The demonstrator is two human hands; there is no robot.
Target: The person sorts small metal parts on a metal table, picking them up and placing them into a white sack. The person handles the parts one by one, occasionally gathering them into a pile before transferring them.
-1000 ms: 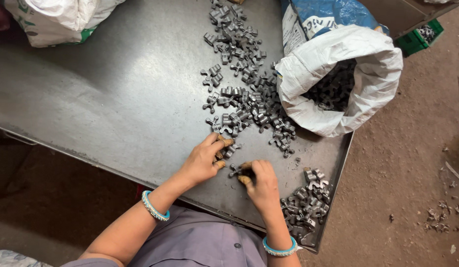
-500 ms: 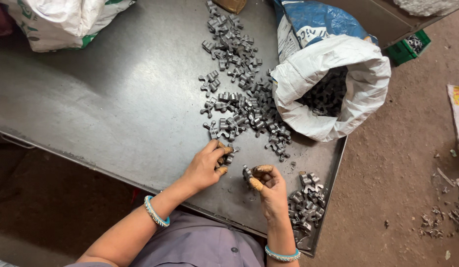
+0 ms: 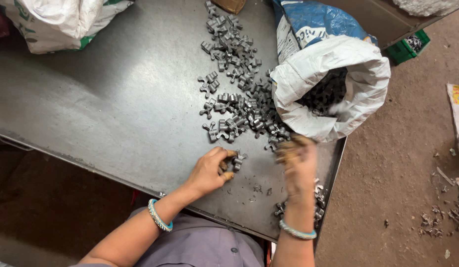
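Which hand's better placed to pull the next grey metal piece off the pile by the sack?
Right hand, probably: it's raised beside the pile of metal pieces, though motion-blurred. Left hand already pinches a small metal piece.

Soft daylight, mostly sharp; right hand (image 3: 299, 165) motion-blurred.

On the metal table (image 3: 105, 113), the heap of metal parts (image 3: 237, 106) lies left of the open sack (image 3: 333, 84) (more parts in it).
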